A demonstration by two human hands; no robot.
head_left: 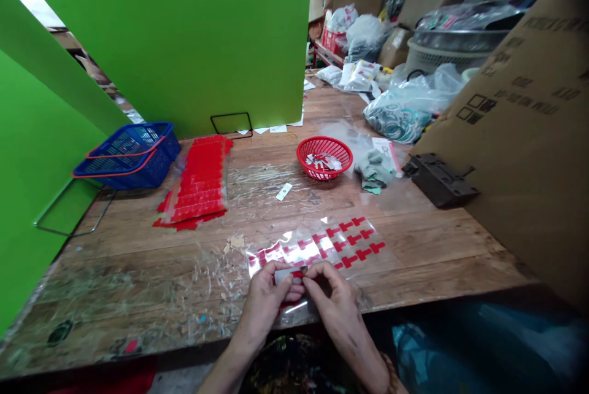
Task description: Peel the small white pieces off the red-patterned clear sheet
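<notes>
My left hand (261,301) holds a small grey card (282,274) between thumb and fingers, above the near edge of the counter (161,271). My right hand (339,297) is narrowed, thumb and forefinger close together at the card's right end, beside a red piece (297,274); I cannot tell whether the piece is pinched. Just beyond both hands I see a clear sheet (289,245) bearing rows of red shapes (363,254). Farther off lie a white tag (284,191) and a red basket (302,161) containing small pieces. Right of the basket: a crumpled cloth (375,168), then a dark block (440,180) against a carton (519,154). Left: a red stack (200,179), with a blue basket (154,168) beside it, before a green panel (184,44).
</notes>
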